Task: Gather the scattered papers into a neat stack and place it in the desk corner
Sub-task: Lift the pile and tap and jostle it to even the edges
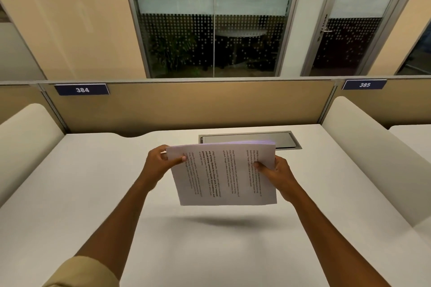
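two bare forearms, a tan rolled-up sleeve [86, 272] on the left arm, no rings or watch visible

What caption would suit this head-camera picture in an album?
Both hands, left hand and right hand, hold a stack of printed papers above a white desk.

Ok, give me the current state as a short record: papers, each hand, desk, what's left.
papers: one gathered stack, held in the air above the desk, shadow beneath
left hand: grip on the stack's left edge
right hand: grip on the stack's right edge
desk: no loose sheets visible; cable hatch at the back
remaining: set stack in a corner
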A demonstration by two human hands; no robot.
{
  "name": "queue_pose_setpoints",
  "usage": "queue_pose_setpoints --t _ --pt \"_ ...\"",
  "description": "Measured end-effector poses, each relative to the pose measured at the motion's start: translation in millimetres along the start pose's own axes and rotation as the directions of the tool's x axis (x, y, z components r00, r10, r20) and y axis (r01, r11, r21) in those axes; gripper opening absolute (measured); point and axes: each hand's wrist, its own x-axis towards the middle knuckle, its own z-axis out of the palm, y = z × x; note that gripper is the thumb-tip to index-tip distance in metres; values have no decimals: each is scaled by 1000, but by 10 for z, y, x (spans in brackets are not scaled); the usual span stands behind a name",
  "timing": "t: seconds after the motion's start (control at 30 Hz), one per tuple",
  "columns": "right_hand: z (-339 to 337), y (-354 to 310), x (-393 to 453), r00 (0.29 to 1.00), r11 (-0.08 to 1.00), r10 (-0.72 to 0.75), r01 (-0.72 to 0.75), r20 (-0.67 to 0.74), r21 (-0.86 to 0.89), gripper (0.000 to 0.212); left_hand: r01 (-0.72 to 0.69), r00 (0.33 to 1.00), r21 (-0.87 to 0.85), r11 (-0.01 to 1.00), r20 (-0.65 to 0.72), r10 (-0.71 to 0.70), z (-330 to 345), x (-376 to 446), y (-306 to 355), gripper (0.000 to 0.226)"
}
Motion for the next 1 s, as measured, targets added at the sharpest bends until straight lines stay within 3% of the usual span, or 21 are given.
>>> queue_pose_setpoints --t 0.07,0.2,0.4,0.53,0.67,1.0 --pt "33 44 -8 1000 1000 8 -8 6 29 36 51 999 -229 972 19 -48 90 -119 -125 40" --pt "81 95 -8 1000 999 23 -22 -21 49 36 83 997 -294 952 20 -81 313 -252 -375 29" --pt "164 174 10 993 992 74 -63 -95 109 17 38 992 -247 968 -111 -68 504 -277 -379 18" --pt "235 197 6 989 987 94 -76 -118 144 18 10 981 -182 983 -187 -45 550 -250 -382 27" --pt "286 334 -30 987 980 129 -112 -93 165 19 2 970 -135 991 -241 -34 569 -299 -565 19" --pt "435 751 -126 968 959 242 -230 -60 166 37 123 964 -129 984 -219 -149 620 -493 -1035 30"
